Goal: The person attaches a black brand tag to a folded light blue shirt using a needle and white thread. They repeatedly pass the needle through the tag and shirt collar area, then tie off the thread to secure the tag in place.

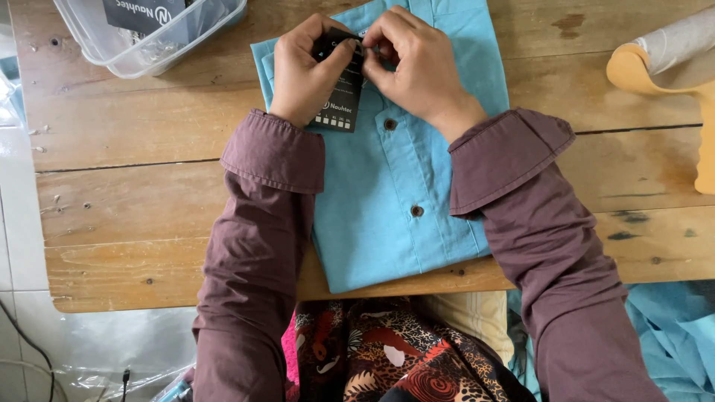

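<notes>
Left hand: grips black rectangular card tag at 12 o'clock
Right hand: pinches tag's top
Folded turquoise cotton shirt: flat on worn wooden tabletop
Clear plastic tub: 10 o'clock

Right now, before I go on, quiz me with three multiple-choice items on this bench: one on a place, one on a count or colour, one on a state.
1. Where does the clear plastic tub stand?
A. upper left of the table
B. on the shirt
C. at the near right edge

2. What colour is the folded shirt?
A. white
B. light blue
C. red

3. What is the state of the black hang tag?
A. lying alone on the wood
B. inside the tub
C. pinched by both hands at the shirt's collar end

Answers:
1 A, it sits at the far left corner of the wooden table.
2 B, the cloth is light blue with dark buttons.
3 C, the left hand and the right hand both have fingers on its top.
</notes>
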